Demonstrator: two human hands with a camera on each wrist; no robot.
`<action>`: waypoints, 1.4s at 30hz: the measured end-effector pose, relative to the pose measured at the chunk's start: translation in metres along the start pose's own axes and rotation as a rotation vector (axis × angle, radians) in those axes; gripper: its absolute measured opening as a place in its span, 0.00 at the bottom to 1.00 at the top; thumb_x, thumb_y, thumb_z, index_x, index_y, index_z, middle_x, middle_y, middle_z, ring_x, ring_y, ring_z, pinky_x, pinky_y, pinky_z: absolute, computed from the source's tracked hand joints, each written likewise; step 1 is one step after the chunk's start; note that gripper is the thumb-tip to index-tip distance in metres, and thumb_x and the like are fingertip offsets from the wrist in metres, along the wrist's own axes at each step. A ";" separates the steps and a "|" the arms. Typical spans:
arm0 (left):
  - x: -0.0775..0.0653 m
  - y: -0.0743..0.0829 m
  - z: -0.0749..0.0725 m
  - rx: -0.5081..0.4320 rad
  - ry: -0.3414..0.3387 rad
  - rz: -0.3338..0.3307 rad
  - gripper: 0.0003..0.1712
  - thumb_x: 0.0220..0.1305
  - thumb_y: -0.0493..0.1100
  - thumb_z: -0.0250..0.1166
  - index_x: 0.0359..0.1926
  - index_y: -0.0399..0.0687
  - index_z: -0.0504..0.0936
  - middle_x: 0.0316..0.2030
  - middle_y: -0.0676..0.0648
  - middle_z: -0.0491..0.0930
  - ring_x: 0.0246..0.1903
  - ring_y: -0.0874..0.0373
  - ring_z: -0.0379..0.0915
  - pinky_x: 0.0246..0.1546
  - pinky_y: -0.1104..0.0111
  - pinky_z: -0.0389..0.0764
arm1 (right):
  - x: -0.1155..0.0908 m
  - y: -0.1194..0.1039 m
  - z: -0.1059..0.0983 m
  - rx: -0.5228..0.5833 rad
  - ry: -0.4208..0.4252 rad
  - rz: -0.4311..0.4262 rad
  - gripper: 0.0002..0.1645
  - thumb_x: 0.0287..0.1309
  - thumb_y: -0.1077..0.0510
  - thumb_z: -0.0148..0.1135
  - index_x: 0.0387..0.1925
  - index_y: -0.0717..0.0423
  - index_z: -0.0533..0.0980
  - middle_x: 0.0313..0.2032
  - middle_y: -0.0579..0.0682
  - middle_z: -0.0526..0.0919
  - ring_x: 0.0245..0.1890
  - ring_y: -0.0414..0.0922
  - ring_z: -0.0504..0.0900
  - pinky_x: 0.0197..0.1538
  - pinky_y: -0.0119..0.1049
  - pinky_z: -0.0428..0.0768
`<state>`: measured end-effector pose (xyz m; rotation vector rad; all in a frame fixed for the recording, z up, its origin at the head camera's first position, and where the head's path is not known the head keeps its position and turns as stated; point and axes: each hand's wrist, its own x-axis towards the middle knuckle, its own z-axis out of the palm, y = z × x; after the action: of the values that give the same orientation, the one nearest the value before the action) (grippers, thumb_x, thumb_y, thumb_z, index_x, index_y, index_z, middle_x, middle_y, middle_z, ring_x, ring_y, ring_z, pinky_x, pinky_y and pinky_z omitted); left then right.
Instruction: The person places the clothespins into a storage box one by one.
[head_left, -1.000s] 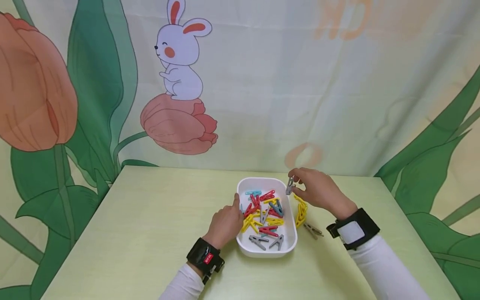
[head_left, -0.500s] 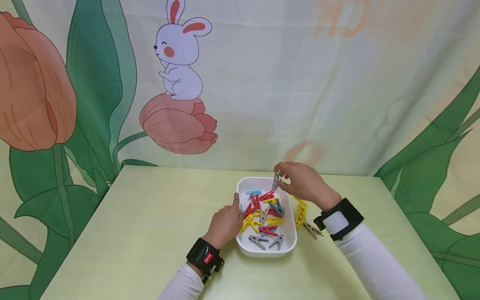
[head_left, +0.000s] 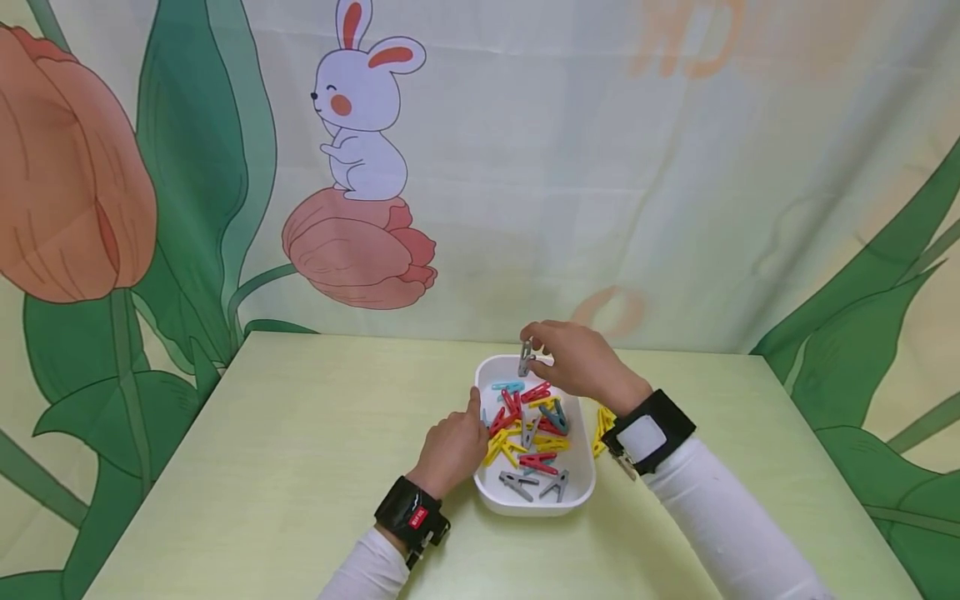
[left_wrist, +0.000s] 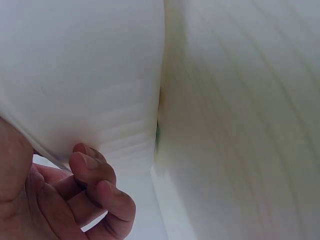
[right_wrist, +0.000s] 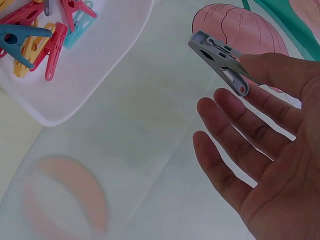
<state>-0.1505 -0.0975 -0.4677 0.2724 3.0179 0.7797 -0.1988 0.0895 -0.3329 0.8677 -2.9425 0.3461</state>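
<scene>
A white plastic tub (head_left: pixel 534 505) stands on the table, holding several red, yellow, grey and blue clothespins. My left hand (head_left: pixel 452 447) grips the tub's left side, its index finger lying along the rim. The left wrist view has the curled fingers (left_wrist: pixel 97 170) against the tub's outer wall. Over the tub's far end, my right hand (head_left: pixel 581 360) pinches a grey clothespin (head_left: pixel 524 360) between thumb and index finger. Seen from the right wrist, that clothespin (right_wrist: pixel 217 60) is above the rim level and the other fingers are spread loosely.
Yellow clothespins (head_left: pixel 602 429) lie on the table right of the tub, partly hidden by the right wrist strap (head_left: pixel 649 432). A grey-brown clothespin beside them is mostly covered. Behind the pale table (head_left: pixel 300 433) hangs a printed curtain (head_left: pixel 510 167).
My right hand has carried the grey clothespin leftward, from beyond the tub's right rim to above its far end. The left hand has stayed at the tub's left side.
</scene>
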 end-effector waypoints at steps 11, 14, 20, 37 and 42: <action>0.001 0.000 -0.001 0.009 0.007 0.008 0.36 0.70 0.42 0.56 0.73 0.32 0.56 0.18 0.48 0.72 0.16 0.56 0.67 0.17 0.66 0.64 | 0.006 -0.001 0.002 0.004 0.008 -0.040 0.65 0.48 0.33 0.71 0.78 0.40 0.43 0.78 0.53 0.47 0.77 0.58 0.50 0.70 0.64 0.57; 0.001 0.000 -0.001 0.002 0.002 0.000 0.37 0.70 0.42 0.56 0.74 0.33 0.56 0.18 0.48 0.71 0.16 0.56 0.66 0.17 0.66 0.63 | 0.005 0.001 0.003 -0.013 -0.004 -0.035 0.66 0.47 0.31 0.70 0.78 0.39 0.42 0.78 0.51 0.44 0.78 0.57 0.46 0.71 0.67 0.52; 0.000 -0.001 -0.001 -0.017 -0.015 -0.017 0.37 0.70 0.42 0.56 0.74 0.34 0.55 0.17 0.48 0.71 0.15 0.56 0.66 0.16 0.67 0.62 | -0.001 0.009 0.005 -0.025 -0.004 -0.007 0.66 0.47 0.31 0.71 0.78 0.39 0.44 0.79 0.51 0.43 0.78 0.56 0.44 0.73 0.65 0.47; 0.002 0.001 0.000 -0.001 -0.022 -0.037 0.36 0.71 0.44 0.55 0.74 0.36 0.55 0.17 0.48 0.71 0.15 0.57 0.66 0.17 0.67 0.62 | -0.047 0.054 0.014 -0.015 -0.008 0.119 0.66 0.46 0.36 0.74 0.78 0.41 0.45 0.78 0.57 0.44 0.75 0.63 0.50 0.70 0.69 0.50; 0.001 0.001 0.000 0.006 -0.014 -0.030 0.36 0.71 0.44 0.55 0.74 0.35 0.55 0.17 0.49 0.70 0.15 0.57 0.66 0.17 0.67 0.62 | -0.059 0.067 0.020 -0.006 -0.022 0.155 0.65 0.48 0.35 0.72 0.78 0.41 0.45 0.77 0.58 0.46 0.74 0.65 0.51 0.69 0.69 0.51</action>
<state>-0.1513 -0.0965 -0.4672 0.2307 3.0040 0.7636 -0.1851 0.1714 -0.3729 0.6483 -3.0375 0.3367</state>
